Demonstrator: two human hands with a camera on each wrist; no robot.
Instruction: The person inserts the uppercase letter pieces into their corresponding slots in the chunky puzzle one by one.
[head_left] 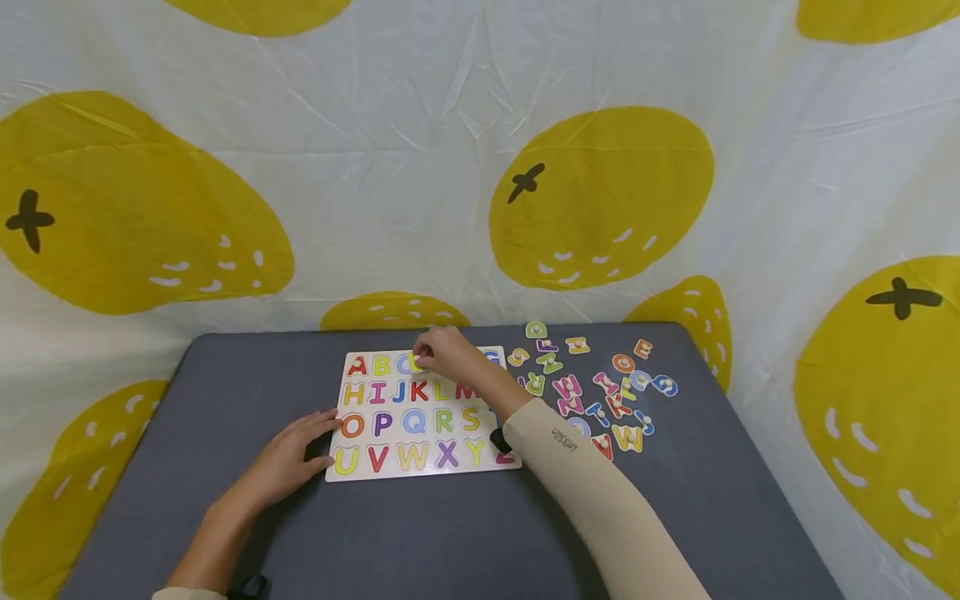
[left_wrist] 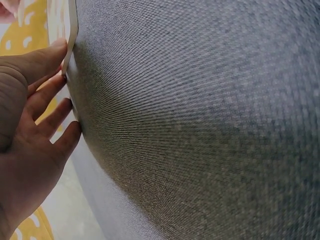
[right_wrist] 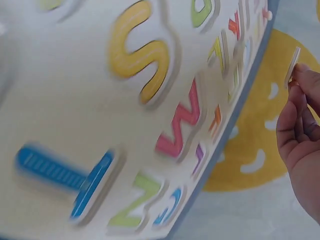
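Note:
A white alphabet puzzle board (head_left: 431, 478) with coloured letters lies on the table. My right hand (head_left: 450, 354) is above its top row and pinches a small yellow letter piece (head_left: 417, 362) between thumb and finger. In the right wrist view that piece (right_wrist: 292, 67) shows edge-on as a thin pale slab, so its letter cannot be read. A red A piece (head_left: 357, 366) with a peg sits in the board's upper left. My left hand (head_left: 288, 458) touches the board's left edge, fingers spread and thumb on the rim. The right forearm hides part of the board's right side.
Several loose letter pieces with pegs lie scattered right of the board, among them a yellow W (head_left: 627, 438), an orange O (head_left: 623, 363) and a green D (head_left: 536, 330). The grey table (head_left: 390, 542) meets a fruit-patterned curtain (head_left: 390, 208) at its back edge.

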